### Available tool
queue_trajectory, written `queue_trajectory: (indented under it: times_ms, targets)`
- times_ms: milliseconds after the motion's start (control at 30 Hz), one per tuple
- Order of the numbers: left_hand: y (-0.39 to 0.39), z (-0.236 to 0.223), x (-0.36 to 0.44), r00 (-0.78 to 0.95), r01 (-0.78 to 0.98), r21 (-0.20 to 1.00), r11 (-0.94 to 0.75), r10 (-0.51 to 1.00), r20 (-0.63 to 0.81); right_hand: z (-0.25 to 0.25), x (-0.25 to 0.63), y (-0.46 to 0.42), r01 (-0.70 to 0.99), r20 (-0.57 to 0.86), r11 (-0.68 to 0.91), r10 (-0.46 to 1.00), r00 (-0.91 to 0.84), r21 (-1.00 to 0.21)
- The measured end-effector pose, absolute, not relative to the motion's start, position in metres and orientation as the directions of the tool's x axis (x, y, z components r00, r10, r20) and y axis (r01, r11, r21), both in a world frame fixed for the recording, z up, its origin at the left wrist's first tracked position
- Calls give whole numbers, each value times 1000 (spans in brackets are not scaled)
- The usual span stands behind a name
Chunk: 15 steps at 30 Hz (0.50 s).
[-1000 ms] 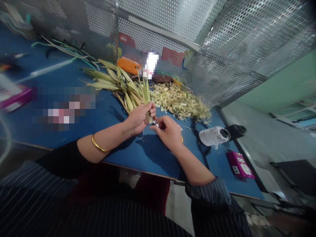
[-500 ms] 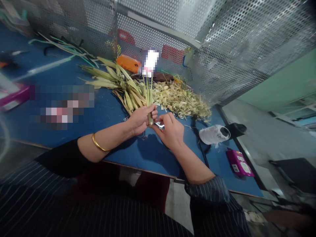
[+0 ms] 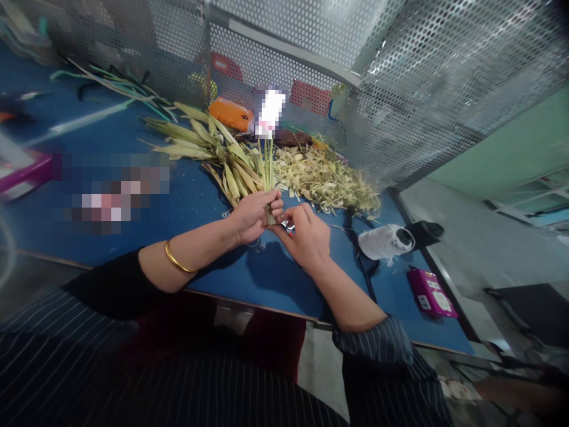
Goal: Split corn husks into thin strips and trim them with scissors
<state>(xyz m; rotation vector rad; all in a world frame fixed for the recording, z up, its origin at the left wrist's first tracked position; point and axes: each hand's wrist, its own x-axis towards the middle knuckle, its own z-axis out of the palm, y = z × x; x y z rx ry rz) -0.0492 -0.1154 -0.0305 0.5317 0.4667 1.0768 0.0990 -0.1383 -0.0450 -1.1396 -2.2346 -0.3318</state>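
Observation:
My left hand is closed around a bundle of pale green corn husk strips, held upright with their lower ends just below my fingers. My right hand is close beside it, with thumb and fingers pinching a small shiny metal tool near the bundle's lower end. Most of that tool is hidden in my palm, so its kind is unclear. Behind my left hand lies a pile of whole corn husks. A heap of shredded husk scraps spreads to its right.
On the blue table, a cone of white thread lies at the right, near a purple packet. An orange packet rests against the perforated metal screen. Green and white strips lie at the back left.
My right hand has shifted slightly, and more of the metal tool shows than a second ago. The husk bundle now stands straighter in my left hand. Over the last half second little differs.

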Motion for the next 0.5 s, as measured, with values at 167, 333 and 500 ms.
queue_trajectory:
  times_ms: [167,333,500]
  targets:
    - [-116,-31,-50,424,-665,637,390,899,-108,-45,98,-140,798,599,591,682,-420,-114]
    - [-120,-28,-50,365,-535,794,290,926,-92,-39,98,-137,689,566,590,764,-309,-421]
    - [-123,-29,-48,351,-225,969,101,936,-16,-35,102,-124,292,348,341,937,-28,-894]
